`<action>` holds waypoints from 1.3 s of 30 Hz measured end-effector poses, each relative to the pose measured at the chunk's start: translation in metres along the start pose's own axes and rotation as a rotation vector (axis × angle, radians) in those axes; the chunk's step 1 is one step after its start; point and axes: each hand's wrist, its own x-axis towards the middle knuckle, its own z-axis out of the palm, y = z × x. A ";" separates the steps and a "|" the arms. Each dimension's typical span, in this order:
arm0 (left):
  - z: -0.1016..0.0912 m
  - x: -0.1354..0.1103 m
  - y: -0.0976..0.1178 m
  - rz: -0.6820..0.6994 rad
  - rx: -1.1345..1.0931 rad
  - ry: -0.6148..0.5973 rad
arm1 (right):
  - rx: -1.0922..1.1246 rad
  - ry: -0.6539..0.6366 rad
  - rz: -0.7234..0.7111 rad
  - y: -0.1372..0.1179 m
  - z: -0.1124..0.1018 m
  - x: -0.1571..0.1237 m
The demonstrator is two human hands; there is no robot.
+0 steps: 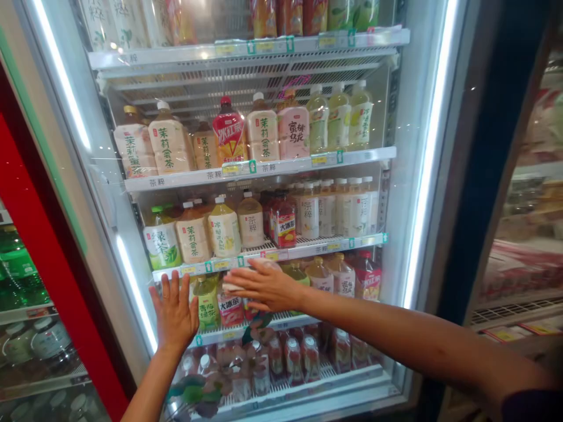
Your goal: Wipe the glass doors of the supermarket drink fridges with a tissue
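1. The clear glass door of the upright drinks cooler (391, 328) appears shut. Glints and a coloured reflection low on the pane suggest the glass lies between the hands and the stock.
2. The left hand (175, 313) is fully open, with fingers spread and pointing up and the palm flat against the pane near its left edge. It grips nothing. The flat palm matches the flat surface, which offers nothing to close on.
3. The right hand (264, 287) is also open and flat. Its fingers are together and point left, and the arm reaches in from the right. A small white patch (231, 286) shows at the fingertips. It cannot be told whether this is something under the hand or a bottle part behind the glass.
4. Behind the hands, a red-labelled plastic tea bottle (229, 308) and a green-labelled plastic tea bottle (206, 305) stand upright on a white wire shelf (281, 320).
5. The bottles stand in rows with their labels facing outward. Yellow price tags (240, 168) are clipped to the shelf fronts, presumably so they can be read through the door.
6. A white vertical light strip (428, 146) lights the stock from the side.
7. A red-framed neighbouring cooler (44, 246) stands to the left.
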 end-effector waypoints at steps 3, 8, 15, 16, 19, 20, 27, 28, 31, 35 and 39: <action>0.003 0.033 0.040 0.064 -0.026 0.005 | -0.033 0.055 0.311 0.041 -0.018 -0.003; 0.024 0.091 0.129 0.154 -0.227 0.115 | 0.024 0.127 0.649 0.030 -0.016 -0.012; 0.033 0.145 0.183 0.105 -0.597 0.234 | 0.052 0.219 0.709 0.049 -0.002 0.009; 0.031 0.158 0.182 0.085 -0.626 0.246 | 0.087 0.244 0.714 0.064 -0.007 0.016; 0.029 0.179 0.176 0.061 -0.700 0.238 | 0.196 0.284 0.712 0.085 -0.021 0.021; 0.030 0.174 0.177 0.053 -0.709 0.217 | 0.237 0.286 0.700 0.080 -0.022 0.016; 0.050 0.068 0.211 -0.029 -0.525 0.072 | 0.534 0.185 0.438 -0.001 -0.012 -0.050; 0.051 0.072 0.214 -0.050 -0.497 0.078 | 0.572 0.170 0.405 0.004 -0.019 -0.053; 0.051 0.125 0.213 -0.154 -0.413 0.122 | 0.661 0.168 0.390 0.043 -0.055 -0.055; 0.057 0.195 0.202 -0.131 -0.183 0.183 | 0.513 0.294 0.628 0.084 -0.080 -0.076; 0.061 0.157 0.198 0.163 0.010 0.119 | 0.118 0.287 0.855 0.082 -0.056 -0.113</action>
